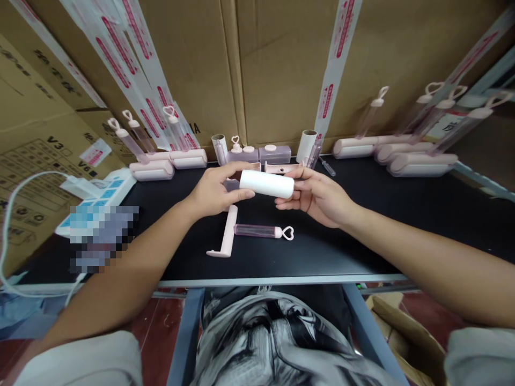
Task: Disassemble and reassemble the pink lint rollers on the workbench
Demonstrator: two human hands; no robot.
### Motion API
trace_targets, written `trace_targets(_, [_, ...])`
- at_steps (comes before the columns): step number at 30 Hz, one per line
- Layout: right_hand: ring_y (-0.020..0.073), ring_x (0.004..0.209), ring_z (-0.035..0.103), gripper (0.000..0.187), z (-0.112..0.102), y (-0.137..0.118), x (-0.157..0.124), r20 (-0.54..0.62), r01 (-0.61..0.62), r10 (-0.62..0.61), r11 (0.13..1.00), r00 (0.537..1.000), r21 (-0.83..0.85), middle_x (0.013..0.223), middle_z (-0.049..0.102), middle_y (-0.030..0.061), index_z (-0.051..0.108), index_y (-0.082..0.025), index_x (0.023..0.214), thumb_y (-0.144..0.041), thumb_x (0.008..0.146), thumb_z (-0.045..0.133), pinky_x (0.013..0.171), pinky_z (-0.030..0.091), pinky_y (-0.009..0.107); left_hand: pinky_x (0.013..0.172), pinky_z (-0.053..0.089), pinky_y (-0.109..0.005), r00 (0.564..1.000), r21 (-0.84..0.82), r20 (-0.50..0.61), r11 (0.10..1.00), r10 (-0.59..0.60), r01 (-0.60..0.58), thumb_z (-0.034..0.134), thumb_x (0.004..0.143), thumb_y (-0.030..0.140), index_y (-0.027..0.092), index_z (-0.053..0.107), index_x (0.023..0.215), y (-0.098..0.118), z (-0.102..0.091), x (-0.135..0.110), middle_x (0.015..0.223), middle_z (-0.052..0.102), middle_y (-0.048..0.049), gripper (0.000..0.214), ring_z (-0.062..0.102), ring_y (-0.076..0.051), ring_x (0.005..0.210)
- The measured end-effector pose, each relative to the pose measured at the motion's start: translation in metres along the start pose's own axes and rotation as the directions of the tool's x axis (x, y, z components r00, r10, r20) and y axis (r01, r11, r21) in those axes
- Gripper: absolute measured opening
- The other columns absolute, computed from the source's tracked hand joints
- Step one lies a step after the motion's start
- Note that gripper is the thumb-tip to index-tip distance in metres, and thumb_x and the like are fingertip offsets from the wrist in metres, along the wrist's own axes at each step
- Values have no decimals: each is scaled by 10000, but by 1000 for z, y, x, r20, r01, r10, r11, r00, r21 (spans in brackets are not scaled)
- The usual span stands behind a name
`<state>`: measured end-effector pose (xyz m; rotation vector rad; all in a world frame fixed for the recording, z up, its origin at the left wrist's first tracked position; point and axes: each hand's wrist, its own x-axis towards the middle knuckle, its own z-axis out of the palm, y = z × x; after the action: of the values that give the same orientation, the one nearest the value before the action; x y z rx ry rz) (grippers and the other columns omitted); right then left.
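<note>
A white lint roller refill (267,184) is held level above the black table between both hands. My left hand (215,192) grips its left end, with thumb and fingers closed on it. At the right end, my right hand (317,195) has its fingertips closed around the edge of the roll. Below them lies a pink lint roller frame (229,230) without a roll, its clear purplish handle (257,230) pointing right and ending in a heart-shaped loop (288,233). Just behind the hands are pink half covers (284,168), partly hidden.
Finished lint rollers stand at the back left (188,158) and back right (422,164). Two more white rolls, one of them a roll (307,145) on the right, stand by clear purplish parts (274,154). A screwdriver (327,166) lies nearby. A power strip (98,199) sits left; cardboard boxes (277,69) wall the back.
</note>
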<state>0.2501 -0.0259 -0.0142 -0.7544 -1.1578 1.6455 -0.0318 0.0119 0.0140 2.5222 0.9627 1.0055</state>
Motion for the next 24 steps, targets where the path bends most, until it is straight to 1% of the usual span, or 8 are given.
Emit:
trace_targets(4, [236,819,829,278,-1,-1,1,2,-6,6,1000,1000,-17,875,814,37,614,-221,1044,-238,836,797,816,708,437,1114,528,-387,1000,-23,4,999,-25,25,805,834,632,195,724,1379,-4,-2,0,1348,754,-130,703,714,-296,1229])
trace_targets(10, [249,837,836,303,-3,1,2,16,0,1,1000,1000,-23,899,822,56,622,-209,1040,-285,841,838,808,712,417,1113,528,-363,1000,-51,-10,998,25,-25,827,848,562,199,724,1388,-4,-3,-1,1349,757,-124,658,722,-279,1226])
trace_targets(13, [259,850,839,346,-3,1,2,31,9,-9,1000,999,-22,911,823,55,628,-209,1030,-305,815,881,789,716,406,1142,510,-374,1000,-49,-7,999,22,-23,826,847,569,200,718,1397,-5,-3,-1,1361,751,-129,671,707,-287,1262])
trace_targets(16, [240,774,834,367,-2,1,2,7,37,-37,999,999,-21,898,817,30,637,-208,984,-280,764,922,708,714,351,1169,492,-394,1000,-43,3,999,-2,2,812,838,617,204,711,1409,-3,-3,-1,1375,744,-133,712,698,-300,1282])
trace_targets(18, [235,745,829,354,-2,0,2,-8,41,-41,999,999,-9,879,816,31,650,-200,966,-257,744,920,682,710,333,1171,493,-404,1000,-39,4,999,-9,9,806,829,643,203,713,1406,-2,-3,-1,1373,745,-134,731,701,-305,1276])
trace_targets(21, [248,773,831,308,-1,-3,1,-2,19,-19,1000,1000,19,867,824,66,674,-185,977,-244,753,878,716,715,355,1176,491,-402,1000,-41,-10,999,3,-4,813,833,625,194,713,1404,-1,-3,-1,1367,748,-136,722,702,-305,1277])
trace_targets(24, [246,766,829,284,-1,-4,1,-5,16,-15,1000,1000,21,861,826,73,673,-183,971,-251,769,860,717,715,362,1166,498,-381,999,-46,-19,998,41,-42,820,844,592,187,714,1403,-2,-2,-1,1362,751,-137,698,710,-295,1269])
